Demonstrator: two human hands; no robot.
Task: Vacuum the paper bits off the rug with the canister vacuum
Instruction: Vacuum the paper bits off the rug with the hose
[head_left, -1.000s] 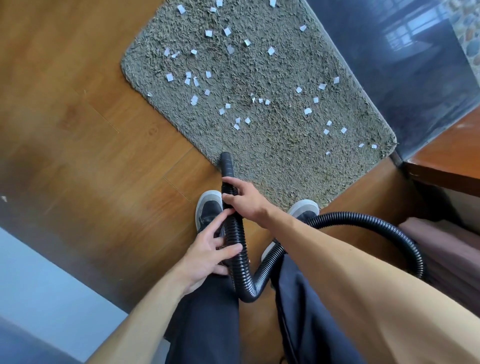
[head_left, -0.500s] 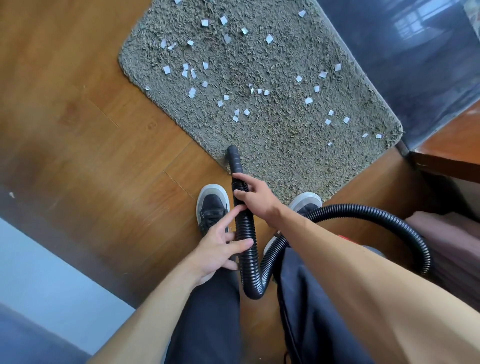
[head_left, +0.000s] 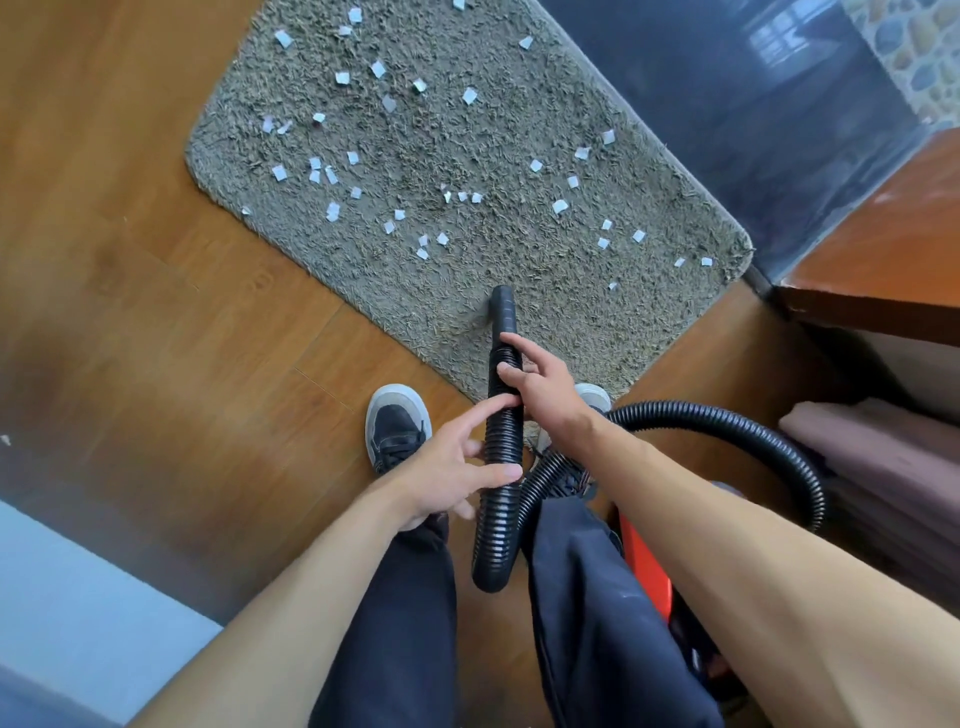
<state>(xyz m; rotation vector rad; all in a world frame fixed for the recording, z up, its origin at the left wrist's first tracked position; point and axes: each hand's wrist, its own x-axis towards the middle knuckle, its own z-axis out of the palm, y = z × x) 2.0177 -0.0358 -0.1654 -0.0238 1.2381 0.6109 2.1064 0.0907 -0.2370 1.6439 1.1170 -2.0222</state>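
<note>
A grey shaggy rug (head_left: 467, 291) lies on the wood floor, strewn with several small white paper bits (head_left: 332, 210). The black ribbed vacuum hose (head_left: 501, 441) runs up between my legs, and its smooth nozzle end (head_left: 503, 306) rests over the rug's near part. My right hand (head_left: 540, 384) grips the hose just behind the nozzle. My left hand (head_left: 452, 467) holds the hose lower down with thumb and fingers loosely around it. An orange canister body (head_left: 649, 566) shows behind my right leg, mostly hidden.
My two shoes (head_left: 397, 426) stand at the rug's near edge. The hose loops out to the right (head_left: 753, 431). A wooden table corner (head_left: 883, 270) and a dark glossy panel (head_left: 753, 130) border the rug on the right. A pinkish cushion (head_left: 883, 452) lies low right.
The nozzle has moved forward from the rug's near edge onto the rug, both hands travelling with the hose. The view has shifted nearer to the rug.
</note>
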